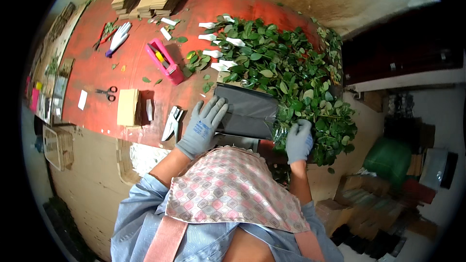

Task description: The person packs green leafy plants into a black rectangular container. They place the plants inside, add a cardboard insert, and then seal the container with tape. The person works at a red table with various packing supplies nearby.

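Observation:
My left hand [204, 127], in a grey work glove, rests with fingers spread on the left edge of a black sheet-covered panel [247, 111]. Gloved in the same grey, my right hand [300, 141] is at the stems and leaves just right of the panel, its fingers partly curled; whether it grips anything cannot be told. Clear plastic film [280, 133] shows between the panel and that hand. Leafy green stems [269, 54] lie in a large heap behind and to the right, several with white sleeves [212, 54] at their left ends. A silver stapler [172, 123] stands left of my left hand.
On the red table [91, 62] lie black scissors [107, 93], a stack of cardboard pieces [128, 107], a pink tape dispenser [164, 62], a white glove [119, 38] and red-handled pruning shears [105, 36]. More cardboard stacks [149, 2] stand at the back. Below the table edge is a crate [125, 162].

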